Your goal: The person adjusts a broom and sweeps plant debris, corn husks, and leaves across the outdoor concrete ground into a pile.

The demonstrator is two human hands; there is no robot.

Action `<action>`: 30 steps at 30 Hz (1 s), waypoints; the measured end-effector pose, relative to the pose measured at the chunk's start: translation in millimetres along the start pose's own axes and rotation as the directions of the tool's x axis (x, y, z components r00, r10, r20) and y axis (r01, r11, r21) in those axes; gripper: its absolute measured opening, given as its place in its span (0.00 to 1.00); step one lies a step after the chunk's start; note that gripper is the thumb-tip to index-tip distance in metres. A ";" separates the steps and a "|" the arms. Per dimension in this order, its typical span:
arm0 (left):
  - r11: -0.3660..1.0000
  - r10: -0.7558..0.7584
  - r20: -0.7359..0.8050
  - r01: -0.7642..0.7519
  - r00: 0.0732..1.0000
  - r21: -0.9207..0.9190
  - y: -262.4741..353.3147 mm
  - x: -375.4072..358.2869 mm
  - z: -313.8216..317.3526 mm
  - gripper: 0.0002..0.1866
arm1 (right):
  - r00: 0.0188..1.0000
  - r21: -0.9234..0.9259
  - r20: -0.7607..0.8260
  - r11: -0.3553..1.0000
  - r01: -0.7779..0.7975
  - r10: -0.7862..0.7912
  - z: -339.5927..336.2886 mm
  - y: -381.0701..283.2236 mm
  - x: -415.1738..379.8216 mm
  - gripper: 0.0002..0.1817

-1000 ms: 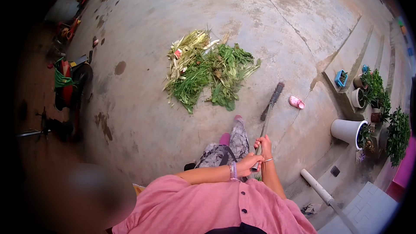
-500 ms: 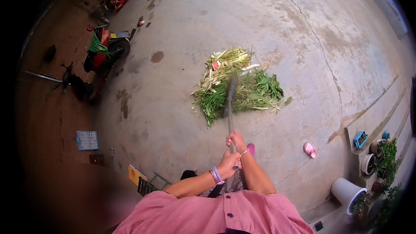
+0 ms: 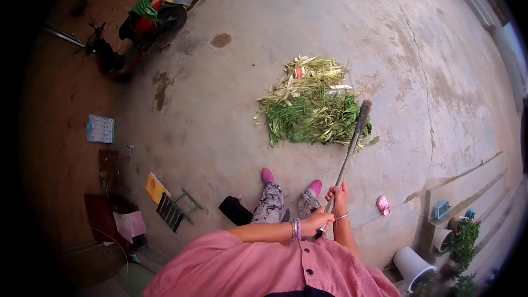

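Both hands are wrapped around the long pole of a broom [image 3: 358, 127], which slants up and to the right in front of me. Lower on the pole, near its end, is my left hand [image 3: 318, 221], with bracelets at the wrist. My right hand [image 3: 337, 193] grips it farther forward. The broom's dark narrow head lies over the right edge of a heap of green stalks and leaves [image 3: 308, 115]. Paler yellowish husks [image 3: 316, 71] make up the far side of this heap, with a red and white scrap [image 3: 300, 72] among them.
A pink clog [image 3: 383, 205] lies on the concrete at the right, near a white pot [image 3: 412, 268] and potted plants [image 3: 465, 242] by a step. On the left are a folding stool [image 3: 177, 209] and a red scooter [image 3: 146, 25].
The broom has swung from the middle of the heap to its right edge, and both hands have shifted right with it. My view has also shifted, showing both pink shoes.
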State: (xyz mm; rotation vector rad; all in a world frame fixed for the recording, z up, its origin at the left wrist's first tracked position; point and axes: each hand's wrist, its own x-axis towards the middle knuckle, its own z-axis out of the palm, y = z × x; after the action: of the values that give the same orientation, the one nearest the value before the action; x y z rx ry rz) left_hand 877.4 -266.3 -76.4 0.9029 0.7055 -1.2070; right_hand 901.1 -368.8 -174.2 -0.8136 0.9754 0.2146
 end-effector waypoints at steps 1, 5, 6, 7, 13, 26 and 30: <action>0.998 -0.059 0.046 0.060 0.997 -0.024 2.0 13.6 -6.6 0.11 | 0.998 0.020 -0.061 1.000 0.004 -0.003 -14.4 6.7 12.3 0.33; 0.976 -0.214 0.124 0.216 0.969 -0.003 25.4 64.4 -27.7 0.06 | 0.975 0.080 -0.217 0.996 -0.040 0.056 -56.6 34.3 67.1 0.24; 0.969 -0.245 0.154 0.247 0.957 0.006 32.3 75.8 -36.8 0.05 | 0.950 0.044 -0.310 0.999 -0.017 0.030 -52.2 38.5 75.8 0.09; 0.969 -0.245 0.157 0.248 0.957 -0.002 39.5 85.9 -47.8 0.05 | 0.950 0.035 -0.312 0.999 -0.021 0.031 -45.1 44.7 90.6 0.09; 0.975 -0.108 -0.033 0.100 0.994 -0.198 113.5 71.4 -129.2 0.07 | 0.994 -0.038 -0.075 0.996 -0.080 0.077 87.4 77.3 155.6 0.09; 0.937 0.277 -0.027 -0.277 0.960 -0.214 145.8 -132.4 -233.5 0.05 | 0.939 -0.125 0.302 0.984 -0.130 0.162 324.4 99.9 -5.9 0.44; 0.901 0.295 -0.101 -0.312 0.950 -0.302 152.8 -182.4 -283.9 0.05 | 0.918 -0.129 0.289 0.962 -0.242 0.270 389.6 142.6 -34.1 0.45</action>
State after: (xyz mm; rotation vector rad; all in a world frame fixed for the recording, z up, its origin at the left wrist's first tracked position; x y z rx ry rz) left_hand 986.8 84.1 -26.5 0.7450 0.7437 -0.7678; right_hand 1063.5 8.0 -103.9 -0.7071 0.7809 0.5987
